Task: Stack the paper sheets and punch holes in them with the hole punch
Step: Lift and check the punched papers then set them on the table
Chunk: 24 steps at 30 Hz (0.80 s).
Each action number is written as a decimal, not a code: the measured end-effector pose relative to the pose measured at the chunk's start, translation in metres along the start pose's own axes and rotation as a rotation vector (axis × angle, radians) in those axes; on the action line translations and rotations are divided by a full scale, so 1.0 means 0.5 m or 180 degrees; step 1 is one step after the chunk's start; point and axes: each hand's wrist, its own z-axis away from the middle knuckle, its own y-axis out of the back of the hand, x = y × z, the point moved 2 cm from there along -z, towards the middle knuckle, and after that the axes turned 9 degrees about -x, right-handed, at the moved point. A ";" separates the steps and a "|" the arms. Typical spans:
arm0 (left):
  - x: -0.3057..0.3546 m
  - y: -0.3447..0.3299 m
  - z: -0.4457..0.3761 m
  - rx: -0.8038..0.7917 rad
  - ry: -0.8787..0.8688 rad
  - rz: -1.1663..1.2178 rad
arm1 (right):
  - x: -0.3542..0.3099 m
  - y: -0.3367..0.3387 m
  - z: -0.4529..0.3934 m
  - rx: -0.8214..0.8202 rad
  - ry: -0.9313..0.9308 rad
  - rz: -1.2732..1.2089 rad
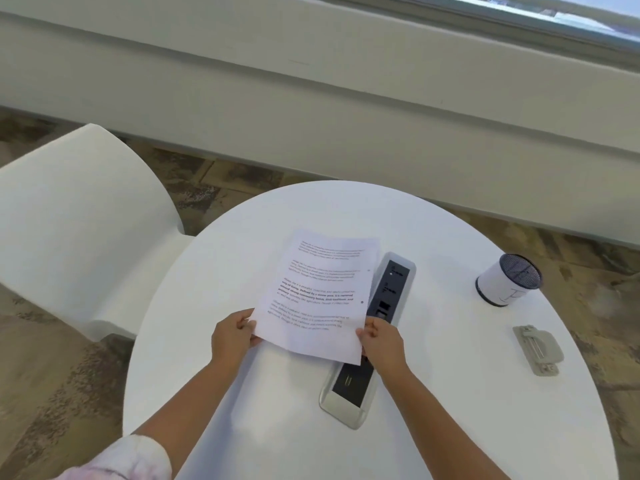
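On the round white table [263,237], near its middle, a stack of printed paper sheets [318,292] is held by both hands. The left hand [232,336] grips the near left corner, fingers closed on the paper. The right hand [381,337] pinches the near right corner in the same way. The far edges show more than one sheet, slightly offset, so the stack appears gathered but not fully squared. Whether the sheets rest on the table or are lifted just above it cannot be told.

The right side of the stack overlaps a recessed power strip [391,292] set into the table top. Two small dark dots sit close to the right edge of the top sheet; they may be punched holes, but the picture is too soft to confirm it.

The hole punch [538,348] lies at the right of the table, well apart from the sheets and from both hands, with nothing inserted in it. A small cylindrical cup [509,284] stands beyond it, farther right. A white chair [79,223] stands to the left of the table.

Assessment: stacking is largely complete, pending alignment of the edges. If those dots are not holes, punching is not begun. Remaining, in my judgement: square the stack, carry it right to the punch, seat an edge in it, and press.
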 end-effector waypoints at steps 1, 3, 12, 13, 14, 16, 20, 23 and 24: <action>0.004 0.012 -0.014 0.0098 0.0022 0.0031 | -0.010 -0.011 -0.014 -0.0050 -0.0053 -0.0108; 0.008 0.035 -0.041 0.0298 0.0050 0.0062 | -0.028 -0.033 -0.042 -0.0181 -0.0200 -0.0402; 0.031 0.082 -0.154 0.0643 0.0127 0.0233 | -0.090 -0.093 -0.136 -0.0251 -0.0199 -0.0683; 0.032 0.083 -0.163 0.0655 0.0128 0.0237 | -0.092 -0.098 -0.144 -0.0255 -0.0171 -0.0698; 0.034 0.084 -0.172 0.0673 0.0122 0.0241 | -0.094 -0.102 -0.151 -0.0259 -0.0155 -0.0713; 0.038 0.084 -0.185 0.0711 0.0089 0.0245 | -0.096 -0.110 -0.163 -0.0244 -0.0150 -0.0761; 0.047 0.086 -0.206 0.0787 -0.0019 0.0131 | -0.101 -0.120 -0.181 -0.0223 -0.0087 -0.0812; 0.053 0.093 -0.224 0.0815 -0.0082 -0.0043 | -0.105 -0.125 -0.189 -0.0251 -0.0054 -0.0861; 0.054 0.096 -0.229 0.0821 -0.0101 -0.0086 | -0.106 -0.127 -0.191 -0.0260 -0.0044 -0.0863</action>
